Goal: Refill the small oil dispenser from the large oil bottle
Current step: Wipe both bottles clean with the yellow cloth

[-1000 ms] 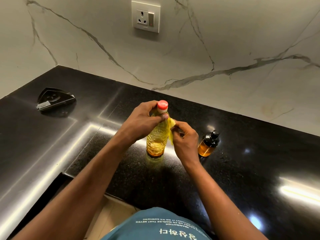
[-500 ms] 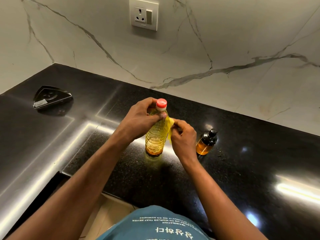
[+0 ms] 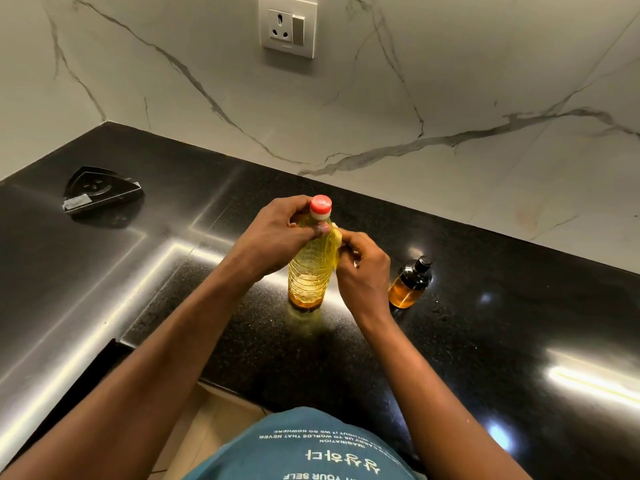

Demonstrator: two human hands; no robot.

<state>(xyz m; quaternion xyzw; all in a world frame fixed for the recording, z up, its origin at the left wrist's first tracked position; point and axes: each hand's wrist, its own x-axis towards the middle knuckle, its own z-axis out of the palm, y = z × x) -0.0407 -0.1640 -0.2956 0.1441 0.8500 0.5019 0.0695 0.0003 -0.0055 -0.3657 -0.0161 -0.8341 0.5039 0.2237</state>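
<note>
Head: ribbed clear oil bottle (image 3: 309,273), round red cap (image 3: 320,205)

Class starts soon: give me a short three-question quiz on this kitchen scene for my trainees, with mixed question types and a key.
1. True or false: the red cap sits on the large oil bottle.
2. Multiple choice: where is the small oil dispenser? A: to the left of the bottle. B: upright to the right of the bottle, apart from it. C: lying on its side against the wall.
3. Fill in: the left hand grips the bottle at its ___, while the right hand pinches a yellow flap at the bottle's side.

Key: 1 true; 2 B; 3 neck.
</note>
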